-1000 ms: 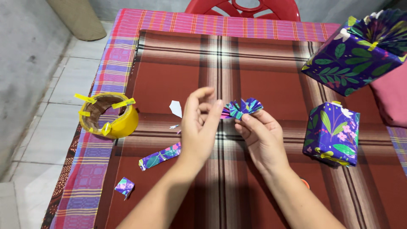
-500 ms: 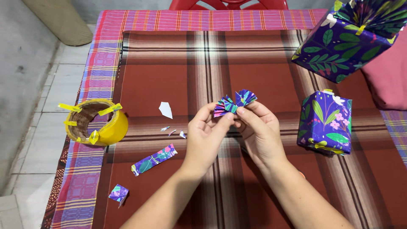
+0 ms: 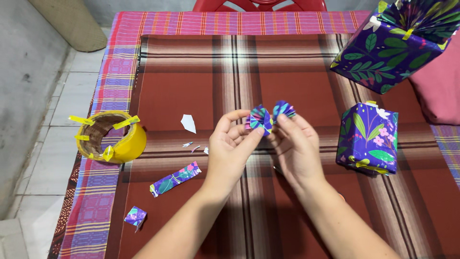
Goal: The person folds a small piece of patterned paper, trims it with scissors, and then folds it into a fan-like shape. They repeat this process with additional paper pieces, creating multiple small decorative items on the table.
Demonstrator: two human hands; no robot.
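Both hands, left hand (image 3: 230, 148) and right hand (image 3: 297, 148), apparently pinched on 1 pleated paper bow (image 3: 268, 115).

Both forearms bare to the frame edge; no sleeves in view. Left hand (image 3: 231, 148) and right hand (image 3: 296, 149): no rings, watch, bracelets or gloves visible. Fingernails short, unpainted where visible.

Plaid-clothed table (image 3: 191, 72), red plastic chair (image 3: 258, 5), pale tiled floor (image 3: 72, 91).
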